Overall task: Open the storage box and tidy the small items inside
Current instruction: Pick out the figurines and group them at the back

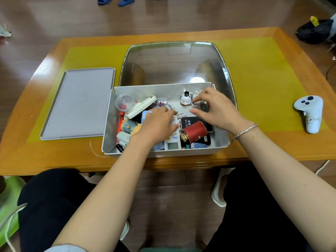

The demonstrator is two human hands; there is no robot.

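Leftmost, we note the grey lid (78, 103) lying flat on the wooden table (263, 146), just beside the storage box (163, 153), which stands open at the near table edge. Inside the box, at its left end, we see a clear round cup (125, 102), a cream pouch (141, 109) and a bear figurine (131, 126). Our left hand (157, 124) rests palm down on the items in the middle of the box, fingers straight and loosely spread, gripping nothing. Next come a red cylindrical tin (194, 132) lying on its side and a small white figurine (185, 100) near the far wall. Our right hand (215, 108) hovers over the right part of the box, thumb and forefinger pinching a small object too tiny to identify. A clear dome cover (174, 62) stands behind the box, and a white controller (310, 113) lies well apart at the right.
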